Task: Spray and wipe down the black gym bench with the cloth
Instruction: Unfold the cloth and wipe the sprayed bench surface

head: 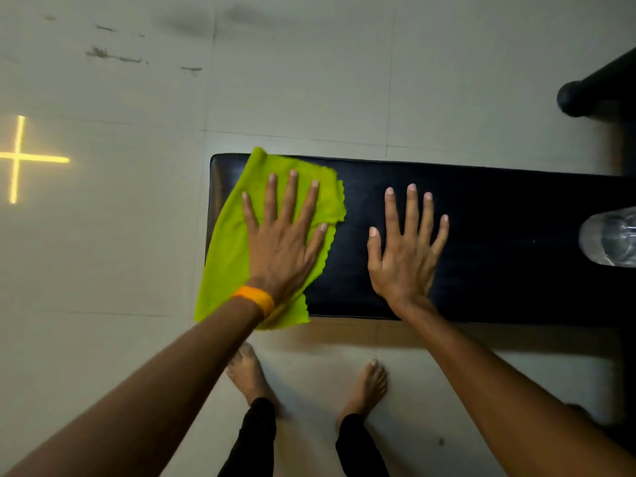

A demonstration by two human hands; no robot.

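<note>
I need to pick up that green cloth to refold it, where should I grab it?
Pinch the cloth at its near edge, which overhangs the bench toward you, coming from below. It is free there; the left hand pins the middle flat.

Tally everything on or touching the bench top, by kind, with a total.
Hands: 2, left hand flat on the cloth, right hand flat on the bench
Green cloth: 1
Clear bottle: 1
Total: 4
</note>
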